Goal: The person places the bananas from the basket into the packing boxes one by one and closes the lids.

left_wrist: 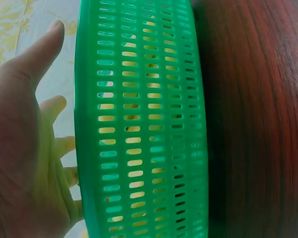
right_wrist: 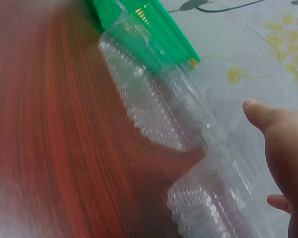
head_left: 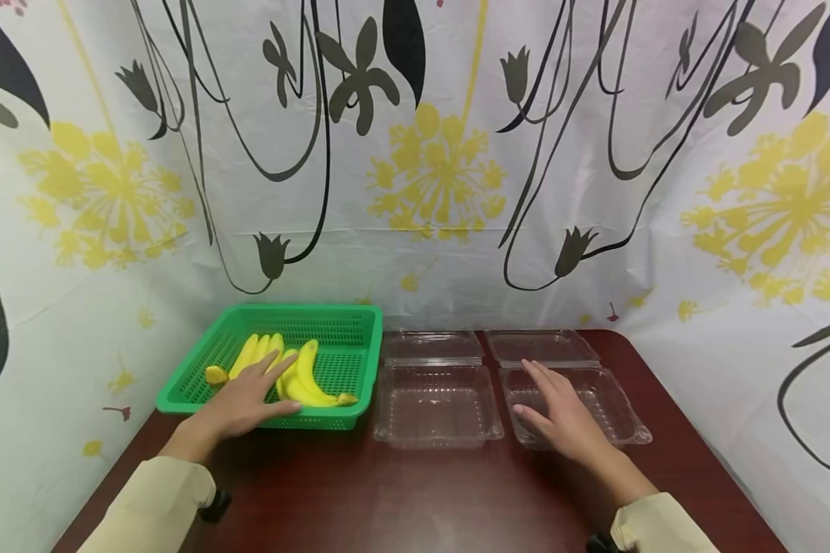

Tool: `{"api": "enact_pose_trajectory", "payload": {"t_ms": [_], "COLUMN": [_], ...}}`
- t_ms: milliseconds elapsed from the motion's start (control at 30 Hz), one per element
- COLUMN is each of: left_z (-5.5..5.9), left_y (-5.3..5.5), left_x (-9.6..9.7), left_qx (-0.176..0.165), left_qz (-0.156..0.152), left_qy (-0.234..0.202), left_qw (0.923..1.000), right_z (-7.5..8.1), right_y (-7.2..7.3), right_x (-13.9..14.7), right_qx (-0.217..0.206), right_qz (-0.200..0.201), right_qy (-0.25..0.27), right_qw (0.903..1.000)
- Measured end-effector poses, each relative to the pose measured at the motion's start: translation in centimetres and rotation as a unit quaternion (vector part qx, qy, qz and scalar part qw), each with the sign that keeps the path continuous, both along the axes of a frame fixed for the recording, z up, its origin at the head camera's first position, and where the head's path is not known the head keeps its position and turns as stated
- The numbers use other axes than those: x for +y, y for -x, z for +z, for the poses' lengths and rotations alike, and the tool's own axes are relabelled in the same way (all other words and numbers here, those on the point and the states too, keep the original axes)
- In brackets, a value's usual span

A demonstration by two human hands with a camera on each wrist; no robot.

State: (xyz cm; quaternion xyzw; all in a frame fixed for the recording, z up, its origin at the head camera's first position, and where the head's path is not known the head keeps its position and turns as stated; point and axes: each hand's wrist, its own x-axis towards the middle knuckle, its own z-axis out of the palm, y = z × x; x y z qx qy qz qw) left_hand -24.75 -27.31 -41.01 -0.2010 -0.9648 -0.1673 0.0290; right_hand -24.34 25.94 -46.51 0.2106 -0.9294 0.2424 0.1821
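Note:
A green plastic basket (head_left: 270, 418) with slotted walls stands at the table's left, holding yellow bananas (head_left: 307, 376) in bunches. Over its near rim reaches my left hand (head_left: 238, 399), fingers spread above the bananas; in the left wrist view the palm and fingers show beside the rim, with nothing in them. My right hand (head_left: 563, 411) hovers over the right clear plastic container (head_left: 612, 399), its thumb apart from straight fingers and nothing held. Between basket and right container sits another clear container (head_left: 436, 407), its hinged lid (head_left: 432, 347) laid back.
Everything stands on a dark red wooden table (head_left: 401, 499). A white patterned cloth (head_left: 443, 269) hangs right behind the basket and containers and also along both sides. The right container's lid (head_left: 542, 349) lies folded back toward the cloth.

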Motion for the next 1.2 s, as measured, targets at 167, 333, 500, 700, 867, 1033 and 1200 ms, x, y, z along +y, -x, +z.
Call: {"api": "enact_pose_trajectory", "payload": {"t_ms": [167,333,500,700,867,1033,1200], "left_z": [-0.1,-0.2,-0.1,-0.1,0.2,0.6,0.7], "left_y": [0.8,1.9,2.2,2.2,2.4,2.9,3.4], "left_x": [0.4,0.9,1.1,1.3,1.6,2.5,3.2], "left_qx": [-0.006,-0.004,-0.028,-0.048,-0.074,-0.095,-0.11], "left_qz": [0.008,0.024,0.041,0.061,0.073,0.091,0.11], "left_qy": [-0.025,-0.056,-0.088,-0.1,-0.117,-0.128,-0.129], "left_qw": [0.9996,0.9981,0.9949,0.9919,0.9877,0.9829,0.9793], "right_z": [0.7,1.2,1.2,1.3,1.5,1.7,1.8], "right_y": [-0.3,-0.7,-0.8,-0.9,-0.7,-0.7,-0.9], "right_x": [-1.2,-2.1,-3.0,-3.9,-5.0,-6.2,-7.3], "right_qx": [-0.038,-0.065,-0.072,-0.105,-0.143,-0.193,-0.221], "right_qz": [-0.009,-0.021,-0.024,-0.025,-0.007,-0.015,-0.032], "right_qy": [0.044,0.074,0.098,0.16,0.222,0.273,0.311], "right_qw": [0.9983,0.995,0.9923,0.9812,0.9644,0.9423,0.9238]}}
